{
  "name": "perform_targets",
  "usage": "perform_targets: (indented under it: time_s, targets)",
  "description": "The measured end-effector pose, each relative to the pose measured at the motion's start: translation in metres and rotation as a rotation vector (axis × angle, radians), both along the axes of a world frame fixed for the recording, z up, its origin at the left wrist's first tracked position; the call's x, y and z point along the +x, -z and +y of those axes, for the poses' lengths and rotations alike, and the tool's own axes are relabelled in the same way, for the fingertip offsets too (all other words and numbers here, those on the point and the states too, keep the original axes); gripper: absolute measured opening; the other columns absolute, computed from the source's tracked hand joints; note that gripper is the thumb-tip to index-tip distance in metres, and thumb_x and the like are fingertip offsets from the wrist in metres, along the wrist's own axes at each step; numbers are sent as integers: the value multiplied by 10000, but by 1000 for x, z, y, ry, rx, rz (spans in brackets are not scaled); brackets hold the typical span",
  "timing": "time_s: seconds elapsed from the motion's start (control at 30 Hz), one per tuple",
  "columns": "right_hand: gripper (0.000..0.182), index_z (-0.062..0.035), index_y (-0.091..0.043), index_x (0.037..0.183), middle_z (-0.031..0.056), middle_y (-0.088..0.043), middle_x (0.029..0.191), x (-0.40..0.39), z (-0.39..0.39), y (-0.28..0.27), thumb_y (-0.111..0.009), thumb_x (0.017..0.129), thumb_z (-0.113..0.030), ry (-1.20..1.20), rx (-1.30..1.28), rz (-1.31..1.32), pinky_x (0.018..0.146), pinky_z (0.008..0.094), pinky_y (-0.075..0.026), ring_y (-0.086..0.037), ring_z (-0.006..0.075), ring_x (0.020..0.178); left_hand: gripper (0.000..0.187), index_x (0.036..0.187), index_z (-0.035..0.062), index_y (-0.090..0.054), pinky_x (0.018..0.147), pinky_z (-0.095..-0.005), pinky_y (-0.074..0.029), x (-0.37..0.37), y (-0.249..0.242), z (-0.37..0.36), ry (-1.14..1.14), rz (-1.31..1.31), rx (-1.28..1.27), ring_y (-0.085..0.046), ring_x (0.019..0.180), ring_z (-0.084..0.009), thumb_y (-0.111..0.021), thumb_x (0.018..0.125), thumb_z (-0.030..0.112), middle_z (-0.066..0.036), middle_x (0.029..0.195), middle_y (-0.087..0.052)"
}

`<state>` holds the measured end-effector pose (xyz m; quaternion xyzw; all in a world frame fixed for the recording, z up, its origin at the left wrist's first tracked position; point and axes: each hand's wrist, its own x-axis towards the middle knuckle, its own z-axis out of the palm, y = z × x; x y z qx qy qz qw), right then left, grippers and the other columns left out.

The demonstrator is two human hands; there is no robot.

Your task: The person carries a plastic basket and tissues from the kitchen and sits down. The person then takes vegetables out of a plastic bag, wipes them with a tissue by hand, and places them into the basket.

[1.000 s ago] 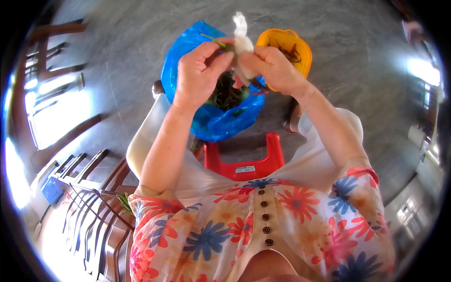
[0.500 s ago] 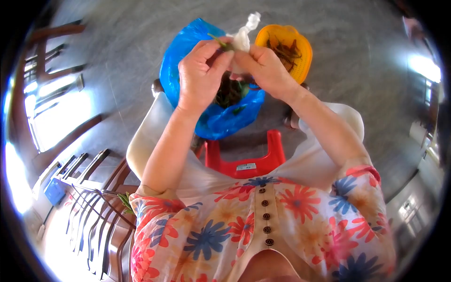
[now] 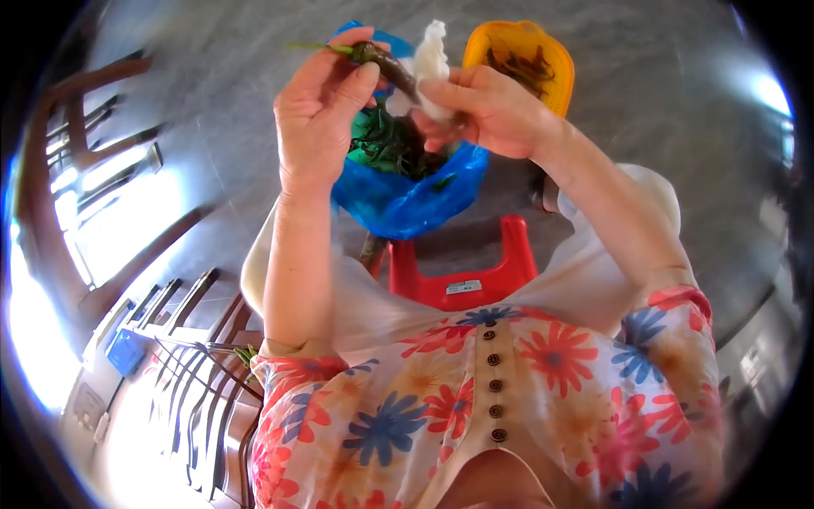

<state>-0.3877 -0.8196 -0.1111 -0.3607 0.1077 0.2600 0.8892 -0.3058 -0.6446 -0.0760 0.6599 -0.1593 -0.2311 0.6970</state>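
Between my hands is a long dark pepper (image 3: 386, 64) with a green stem pointing left. My left hand (image 3: 320, 106) pinches it near the stem end. My right hand (image 3: 496, 106) is closed on a crumpled white cloth (image 3: 432, 64), which wraps around the pepper's other end. Below them a blue plastic bag (image 3: 407, 204) stands open, with several dark green peppers (image 3: 394, 144) inside. To the upper right, a yellow basket (image 3: 560, 76) holds several dark, thin peppers (image 3: 526, 69).
A red plastic stool (image 3: 462, 288) is between my knees. Dark wooden chairs (image 3: 136, 263) line the left side. Grey floor (image 3: 644, 93) surrounds the bag and basket. Green stalks (image 3: 246, 356) show beside my left sleeve.
My left hand has moved left and the pepper now shows more fully between my hands. The cloth stays in my right hand. The view has shifted slightly.
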Motion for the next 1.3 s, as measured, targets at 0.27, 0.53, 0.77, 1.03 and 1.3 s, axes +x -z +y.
perform_targets:
  time_s: [0.27, 0.53, 0.77, 1.03, 1.3]
  targets:
    - [407, -3, -612, 893, 55, -609, 707, 5, -10, -8, -515, 889, -399, -77, -256, -117, 584, 216, -493, -600, 121, 594, 261, 1072, 15, -584, 664, -224, -473, -4, -1, -1, 70, 207, -26, -599, 761, -118, -620, 820, 69, -54, 904, -631]
    - [423, -9, -624, 908, 67, -638, 747, 10, -9, -14, -507, 887, -415, -275, -331, -166, 553, 214, -486, -612, 120, 584, 253, 1053, 11, -591, 643, -244, -463, -2, 1, 6, 85, 105, 64, -590, 732, -138, -632, 813, 80, -72, 879, -636]
    - [382, -15, -594, 963, 63, -633, 756, 10, -16, -4, -482, 905, -375, -108, -481, -60, 527, 219, -473, -612, 127, 587, 225, 1034, -4, -586, 632, -250, -474, 2, 1, 7, -63, 63, 51, -591, 696, -142, -617, 826, 76, -76, 851, -627]
    - [324, -66, -560, 1080, 37, -635, 903, 0, 0, -2, -472, 918, -333, 166, -401, -69, 604, 231, -481, -643, 152, 780, 201, 986, -10, -591, 588, -249, -477, 0, 4, 2, -293, 8, 85, -595, 661, -143, -634, 821, 97, -65, 775, -611]
    - [294, -26, -586, 1016, 55, -630, 819, -1, 7, 13, -556, 880, -285, 316, -484, -41, 508, 190, -466, -621, 110, 637, 213, 1023, -2, -574, 660, -250, -499, -20, 14, -8, -130, -19, 165, -613, 727, -137, -620, 818, 37, -57, 855, -618]
